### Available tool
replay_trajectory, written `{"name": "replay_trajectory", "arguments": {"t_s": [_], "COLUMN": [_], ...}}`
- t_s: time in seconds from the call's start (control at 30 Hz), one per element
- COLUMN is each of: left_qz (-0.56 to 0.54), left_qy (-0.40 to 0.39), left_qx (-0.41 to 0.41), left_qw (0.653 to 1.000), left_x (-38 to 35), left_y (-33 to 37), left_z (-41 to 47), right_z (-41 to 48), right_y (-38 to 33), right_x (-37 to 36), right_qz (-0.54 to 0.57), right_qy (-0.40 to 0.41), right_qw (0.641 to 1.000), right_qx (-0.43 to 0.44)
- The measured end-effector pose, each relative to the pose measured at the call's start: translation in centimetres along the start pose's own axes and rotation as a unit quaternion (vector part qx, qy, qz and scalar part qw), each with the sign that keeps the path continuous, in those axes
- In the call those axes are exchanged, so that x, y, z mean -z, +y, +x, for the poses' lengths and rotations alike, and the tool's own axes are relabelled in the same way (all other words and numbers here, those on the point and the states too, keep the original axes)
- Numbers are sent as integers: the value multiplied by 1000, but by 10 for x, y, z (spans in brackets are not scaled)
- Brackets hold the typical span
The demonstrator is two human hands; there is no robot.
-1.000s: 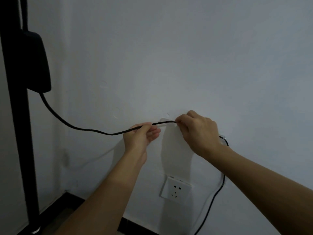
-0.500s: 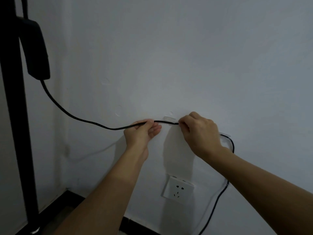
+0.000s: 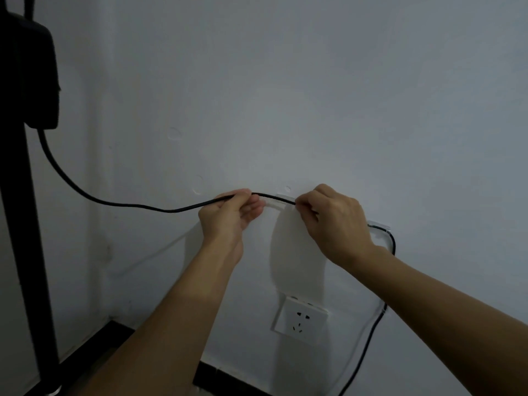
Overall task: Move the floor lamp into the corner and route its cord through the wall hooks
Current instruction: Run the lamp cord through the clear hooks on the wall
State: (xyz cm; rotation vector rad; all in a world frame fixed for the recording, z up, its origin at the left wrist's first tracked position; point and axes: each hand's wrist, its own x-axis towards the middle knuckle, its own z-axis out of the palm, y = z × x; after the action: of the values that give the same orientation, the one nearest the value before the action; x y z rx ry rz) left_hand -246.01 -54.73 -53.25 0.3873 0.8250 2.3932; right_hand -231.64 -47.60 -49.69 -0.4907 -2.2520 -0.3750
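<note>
The floor lamp's black pole [image 3: 25, 224] stands at the far left in the room corner, with a black box [image 3: 37, 81] on it. A black cord [image 3: 114, 202] sags from that box to my hands. My left hand [image 3: 231, 215] pinches the cord left of a clear wall hook [image 3: 278, 202]. My right hand [image 3: 334, 224] pinches it just right of the hook. The stretch between them lies across the hook. Beyond my right wrist the cord passes a second clear hook [image 3: 381, 228] and drops down the wall.
A white wall socket [image 3: 300, 321] sits below my hands. A dark skirting board [image 3: 228, 378] runs along the foot of the wall. The pale wall [image 3: 314, 95] fills most of the view.
Both hands have kept their pinch on the cord and brought it closer against the hook. The view has tilted down slightly, so the lamp's box sits higher in frame.
</note>
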Motion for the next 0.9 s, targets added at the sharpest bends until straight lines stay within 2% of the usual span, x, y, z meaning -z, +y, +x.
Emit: {"name": "replay_trajectory", "arguments": {"t_s": [0.37, 0.67, 0.9], "left_qz": [40, 66, 8], "left_qy": [4, 13, 31], "left_qx": [-5, 0, 28], "left_qw": [999, 998, 999], "left_x": [6, 21, 7], "left_y": [-8, -16, -13], "left_z": [-5, 0, 8], "right_z": [13, 6, 0], "right_y": [-2, -2, -3], "right_x": [-2, -5, -6], "right_qz": [-66, -61, -46], "right_qy": [-23, -32, -48], "right_qw": [997, 997, 996], "right_qx": [-39, -31, -64]}}
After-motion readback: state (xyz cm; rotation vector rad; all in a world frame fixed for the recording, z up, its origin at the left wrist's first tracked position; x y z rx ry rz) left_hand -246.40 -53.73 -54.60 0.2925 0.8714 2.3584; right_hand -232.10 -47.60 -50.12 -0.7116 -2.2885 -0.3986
